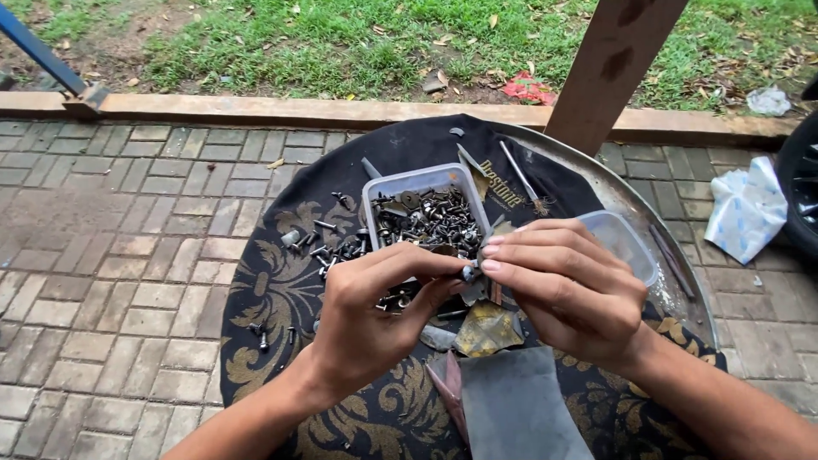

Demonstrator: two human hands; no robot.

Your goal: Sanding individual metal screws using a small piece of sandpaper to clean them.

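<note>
Two bare hands are working over the round table: one left hand (366,319) and one right hand (567,285), pinching one small metal bolt (468,273) between them. Two clear plastic rectangular tubs are sitting on the one black cloth with gold scrollwork (264,298): one tub (423,181) is holding dark screws and washers too many to count, and one empty tub (626,243) is lying beside it. One grey sheet of sandpaper (515,405) is resting nearest me.
</note>
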